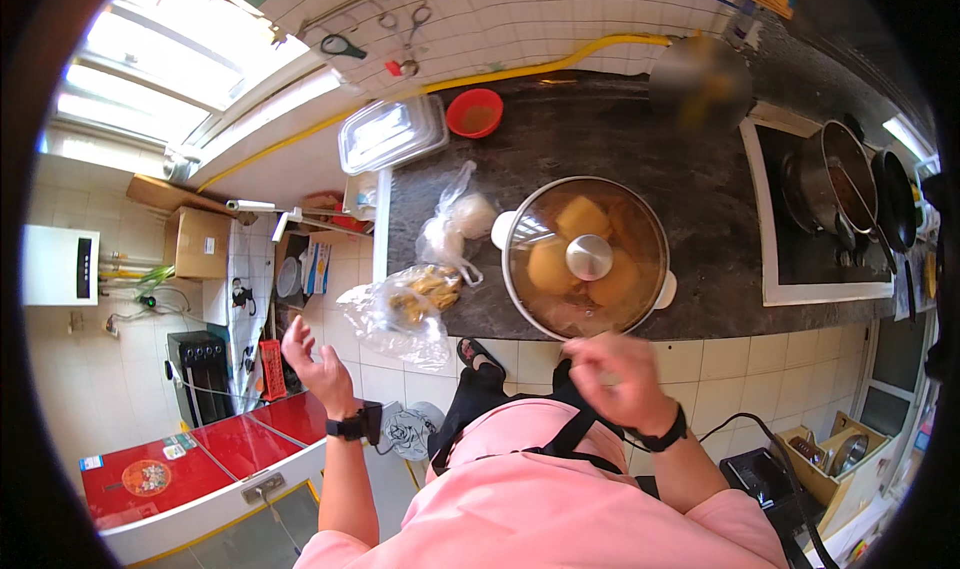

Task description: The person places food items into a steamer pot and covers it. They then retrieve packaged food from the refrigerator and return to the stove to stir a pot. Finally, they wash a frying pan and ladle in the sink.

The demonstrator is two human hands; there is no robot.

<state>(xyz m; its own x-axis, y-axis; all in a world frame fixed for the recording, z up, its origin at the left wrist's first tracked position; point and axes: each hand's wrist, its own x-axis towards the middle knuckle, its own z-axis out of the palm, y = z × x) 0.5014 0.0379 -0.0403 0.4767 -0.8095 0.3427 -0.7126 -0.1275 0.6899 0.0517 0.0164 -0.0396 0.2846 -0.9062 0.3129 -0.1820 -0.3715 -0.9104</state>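
My left hand [322, 368] is raised beyond the counter's left end, palm turned inward, with fingers spread and nothing in them. Blurred by motion, my right hand [619, 380] hovers by the front rim of a wide pot with a glass lid [585, 257]. Its fingers are loosely curled with a gap to the thumb; no held object shows. Large pale yellow pieces, perhaps of food, show through the lid, which has a round metal knob [589, 257]. Left of the pot lie a knotted clear plastic bag [457, 227] and an open clear bag [416, 306] with yellowish-brown contents.
A red bowl [475, 114] and stacked clear plastic containers [394, 133] stand at the counter's back left. To the right, a black cooktop [802, 261] carries a metal pot [847, 179] and a dark pan [894, 201]. A yellow hose [540, 62] runs along the wall.
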